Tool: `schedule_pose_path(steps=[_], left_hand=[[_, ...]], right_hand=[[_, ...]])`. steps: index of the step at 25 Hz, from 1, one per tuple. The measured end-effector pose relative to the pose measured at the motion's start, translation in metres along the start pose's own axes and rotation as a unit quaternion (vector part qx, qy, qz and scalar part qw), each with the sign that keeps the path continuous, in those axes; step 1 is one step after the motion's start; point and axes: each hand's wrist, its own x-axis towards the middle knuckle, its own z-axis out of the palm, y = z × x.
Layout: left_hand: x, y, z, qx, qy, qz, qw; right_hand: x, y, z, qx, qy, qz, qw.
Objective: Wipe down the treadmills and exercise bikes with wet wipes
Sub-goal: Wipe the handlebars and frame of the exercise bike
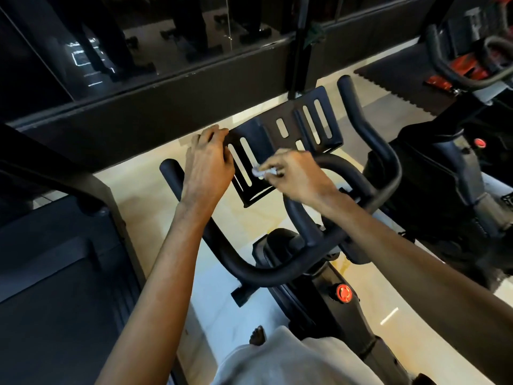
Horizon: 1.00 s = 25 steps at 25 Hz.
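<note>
Knob [344, 293], red, is sitting nearest me on the bike [361, 329], well below the tray [262, 140]. Between knob and tray the handlebar [249, 269] is curving across under my forearms. At the tray itself, my left hand [208, 159] is curling its fingers round the left edge, steadying it. My right hand [294, 176] is pinching a small bunched wipe [259, 172] between thumb and fingertips and holding it against the tray's lower middle, just right of the long slots. The tray's long axis is running from lower left to upper right, so I am judging the next stroke to be lying up and right of the wipe, with the right hand nearer. Left of the tray a treadmill [55, 273] is standing, and right of it a second bike [458, 162].
</note>
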Motion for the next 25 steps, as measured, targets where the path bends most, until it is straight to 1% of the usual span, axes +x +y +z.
schedule_pose_path(steps=[1, 3, 4, 5, 7, 9, 11, 14, 17, 20, 23, 25], left_hand=[[0.005, 0.003, -0.001, 0.038, -0.003, 0.013, 0.999], [0.017, 0.012, -0.001, 0.084, -0.019, 0.029, 0.996], [0.023, 0.017, 0.000, 0.098, -0.033, 0.035, 0.994], [0.030, 0.022, 0.002, 0.111, -0.051, 0.040, 0.992], [0.040, 0.026, 0.006, 0.140, -0.078, 0.050, 0.986], [0.041, 0.025, 0.010, 0.174, -0.077, 0.058, 0.980], [0.036, 0.021, 0.017, 0.214, -0.043, 0.071, 0.973], [0.028, 0.016, 0.027, 0.253, 0.008, 0.095, 0.963], [0.030, 0.013, 0.027, 0.235, 0.010, 0.088, 0.968], [0.033, 0.011, 0.026, 0.214, 0.013, 0.069, 0.974], [0.033, 0.011, 0.029, 0.212, 0.021, 0.060, 0.975], [0.033, 0.011, 0.029, 0.216, 0.019, 0.060, 0.974]], right_hand=[[0.001, 0.005, -0.010, 0.037, 0.050, 0.019, 0.998], [0.009, 0.020, -0.029, 0.102, 0.165, 0.069, 0.979], [0.015, 0.029, -0.034, 0.124, 0.207, 0.087, 0.966], [0.022, 0.034, -0.035, 0.131, 0.227, 0.093, 0.961], [0.031, 0.037, -0.026, 0.112, 0.205, 0.064, 0.970], [0.030, 0.038, -0.012, 0.057, 0.166, 0.011, 0.984], [0.022, 0.043, -0.009, 0.039, 0.157, -0.018, 0.987], [0.022, 0.049, -0.013, 0.068, 0.165, -0.038, 0.983], [0.042, 0.044, -0.016, 0.110, 0.170, -0.035, 0.979], [0.047, 0.043, -0.018, 0.094, 0.160, -0.063, 0.981], [0.027, 0.053, -0.020, 0.059, 0.105, -0.103, 0.987], [0.022, 0.059, -0.019, 0.075, 0.082, -0.104, 0.988]])
